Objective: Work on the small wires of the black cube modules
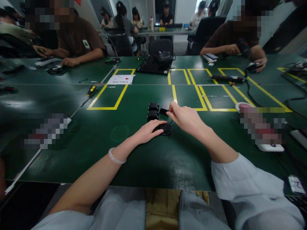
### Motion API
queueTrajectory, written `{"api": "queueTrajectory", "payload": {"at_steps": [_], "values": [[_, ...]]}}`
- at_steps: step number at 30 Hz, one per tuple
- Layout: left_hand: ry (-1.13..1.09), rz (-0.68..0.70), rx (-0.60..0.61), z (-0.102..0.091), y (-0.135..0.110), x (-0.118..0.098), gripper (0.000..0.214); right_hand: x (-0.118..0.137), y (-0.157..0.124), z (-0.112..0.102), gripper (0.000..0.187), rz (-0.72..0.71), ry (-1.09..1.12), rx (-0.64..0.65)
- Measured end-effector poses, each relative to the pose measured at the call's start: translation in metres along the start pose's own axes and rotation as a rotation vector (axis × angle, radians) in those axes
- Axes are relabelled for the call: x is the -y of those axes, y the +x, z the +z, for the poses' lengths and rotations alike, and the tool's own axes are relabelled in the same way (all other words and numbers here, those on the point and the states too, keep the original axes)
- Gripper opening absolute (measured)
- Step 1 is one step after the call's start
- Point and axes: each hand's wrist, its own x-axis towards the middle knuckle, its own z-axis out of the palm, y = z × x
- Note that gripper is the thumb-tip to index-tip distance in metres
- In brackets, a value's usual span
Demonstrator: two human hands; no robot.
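Observation:
My left hand (150, 130) reaches in from the left, thumb and fingers steadying a small black box-shaped part (166, 129) on the table. Just above that part, my right hand (185, 116) is closed in a pinch. A thin dark rod (171, 122) slants down from its fingertips towards the part; the rod's upper end is hidden by the fingers. Close by lie a black block (164, 110), right beside the right fingertips, and two similar black blocks (153, 110) in a line, just beyond my left fingers.
The green table (134, 159) carries yellow tape outlines (102, 108). A yellow-and-black screwdriver (90, 92) lies left, near a paper sheet (121, 79). A blurred-out phone-like object (260, 124) is at right. Across the table, people work with their hands; a cabled black tool (227, 78) lies there.

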Motion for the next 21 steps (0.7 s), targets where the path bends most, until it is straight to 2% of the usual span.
{"api": "queueTrajectory", "payload": {"at_steps": [11,21], "values": [[-0.003,-0.003,-0.009,0.0008,-0.0007,0.001,0.042,-0.0042,-0.0011,0.0026,0.028,-0.006,-0.048,-0.037],[-0.008,0.002,-0.007,0.0002,-0.0012,-0.0001,0.042,-0.0033,-0.001,-0.0003,0.029,0.006,-0.037,0.005]]}}
